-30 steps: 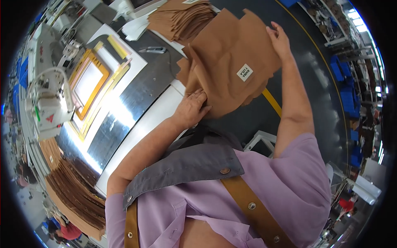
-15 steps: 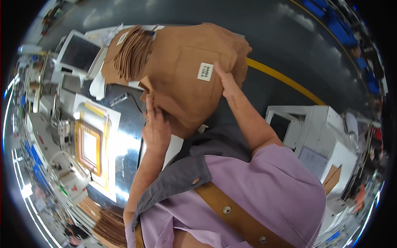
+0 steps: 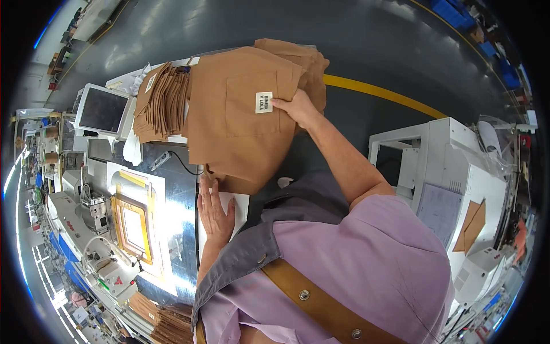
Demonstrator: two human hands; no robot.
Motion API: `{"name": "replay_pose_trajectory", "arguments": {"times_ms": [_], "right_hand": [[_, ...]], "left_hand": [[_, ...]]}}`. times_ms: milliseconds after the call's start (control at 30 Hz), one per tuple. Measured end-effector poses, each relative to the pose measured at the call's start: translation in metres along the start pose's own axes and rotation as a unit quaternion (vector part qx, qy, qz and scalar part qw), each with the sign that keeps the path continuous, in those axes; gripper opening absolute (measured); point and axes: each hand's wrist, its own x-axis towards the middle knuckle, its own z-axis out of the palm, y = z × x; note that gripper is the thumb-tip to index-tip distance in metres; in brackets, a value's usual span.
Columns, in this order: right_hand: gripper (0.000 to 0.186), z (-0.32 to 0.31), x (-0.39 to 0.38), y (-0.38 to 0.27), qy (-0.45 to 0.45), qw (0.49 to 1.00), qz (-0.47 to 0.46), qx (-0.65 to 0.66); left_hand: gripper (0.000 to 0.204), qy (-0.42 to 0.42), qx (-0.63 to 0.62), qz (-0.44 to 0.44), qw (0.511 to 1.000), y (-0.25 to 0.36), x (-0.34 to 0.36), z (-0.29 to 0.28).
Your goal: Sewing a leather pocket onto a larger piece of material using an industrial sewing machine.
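Observation:
A large brown fabric piece [image 3: 215, 80] with a stitched patch pocket [image 3: 246, 123] lies spread over the table's far end. A small white label [image 3: 264, 102] is on the pocket. My right hand [image 3: 300, 110] grips the fabric's right side, thumb on top beside the label and the other fingers hidden by the cloth. More brown fabric [image 3: 312, 60] is bunched beneath and beyond it. My left hand [image 3: 215, 213] lies flat with fingers stretched, their tips at the fabric's near left edge, over a white surface [image 3: 239, 209].
Left of the fabric stands a fanned stack of brown pieces [image 3: 163, 103] beside a monitor [image 3: 103, 109]. A yellow-edged clamp frame [image 3: 146, 229] lies on the shiny metal table [image 3: 180, 212] before a sewing machine [image 3: 109, 264]. At right is a white machine cabinet [image 3: 441, 155]; a yellow line [image 3: 378, 92] crosses the floor.
The fabric's left part, folded up at my left fingers before, now lies flatter. My left hand has drawn back toward me, fingers spread. My right thumb has moved onto the label's edge.

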Motion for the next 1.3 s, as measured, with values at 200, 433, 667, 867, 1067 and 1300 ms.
{"name": "replay_pose_trajectory", "arguments": {"times_ms": [200,433,667,867,1067,1300], "right_hand": [[0.049,-0.096,-0.026,-0.024,0.030,0.998,-0.034,0.051],[0.040,-0.217,-0.058,-0.077,0.154,0.983,0.003,-0.099],[0.045,-0.204,0.005,-0.076,0.157,0.942,-0.079,-0.286],[0.050,-0.155,0.061,-0.125,0.081,0.967,-0.097,-0.222],[0.070,-0.174,0.135,-0.038,0.087,0.978,-0.101,-0.160],[0.076,-0.175,0.109,0.147,0.280,0.915,0.066,-0.284]], "left_hand": [[0.074,-0.020,-0.027,0.033,0.999,0.009,0.012,0.003],[0.079,-0.095,0.004,0.098,0.991,0.018,0.037,0.024],[0.072,-0.136,0.024,0.130,0.982,0.024,0.049,0.025],[0.070,-0.125,0.022,0.119,0.985,0.019,0.045,0.030],[0.071,-0.125,0.011,0.119,0.985,0.019,0.047,0.031],[0.072,-0.120,0.003,0.114,0.986,0.020,0.049,0.030]]}}
